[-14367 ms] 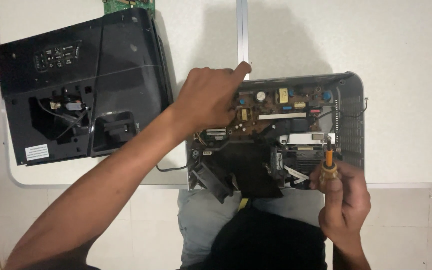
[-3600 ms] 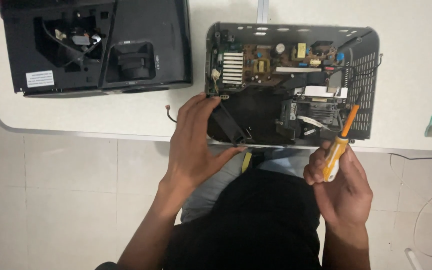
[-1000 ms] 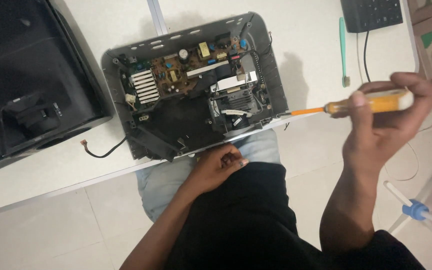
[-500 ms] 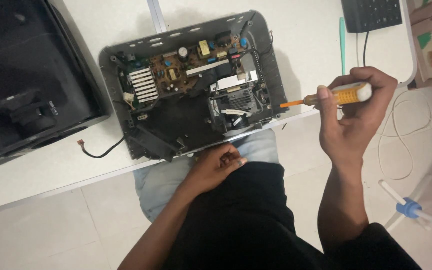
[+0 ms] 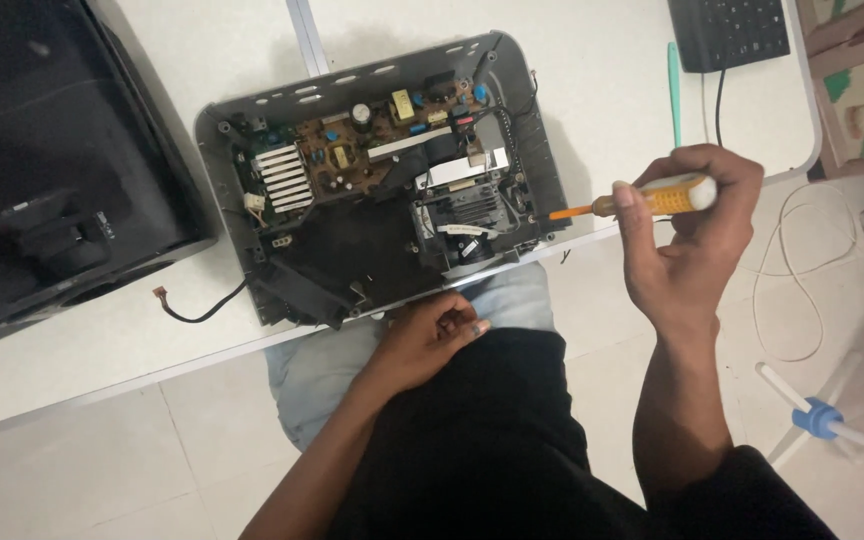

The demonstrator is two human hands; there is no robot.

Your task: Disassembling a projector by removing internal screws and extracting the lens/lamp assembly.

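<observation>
An opened grey projector base [image 5: 527,120] with a brown circuit board [image 5: 372,135] and a lens block lies on the white table [image 5: 592,60]. My right hand [image 5: 692,250] is closed around an orange-and-yellow screwdriver [image 5: 642,198], held off the table's front edge, its tip pointing at the base's right side. My left hand [image 5: 432,335] rests on my lap just below the base's front edge, fingers curled, and I see nothing in it.
The black top cover [image 5: 62,190] of the projector lies upside down at the left. A black keyboard [image 5: 732,30], a teal pen [image 5: 674,90] and a white cable [image 5: 792,290] are at the right. A loose black wire [image 5: 202,308] trails from the base.
My right hand has brought the screwdriver down and left, closer to the base's right side. The left hand stays on my lap by the front edge.
</observation>
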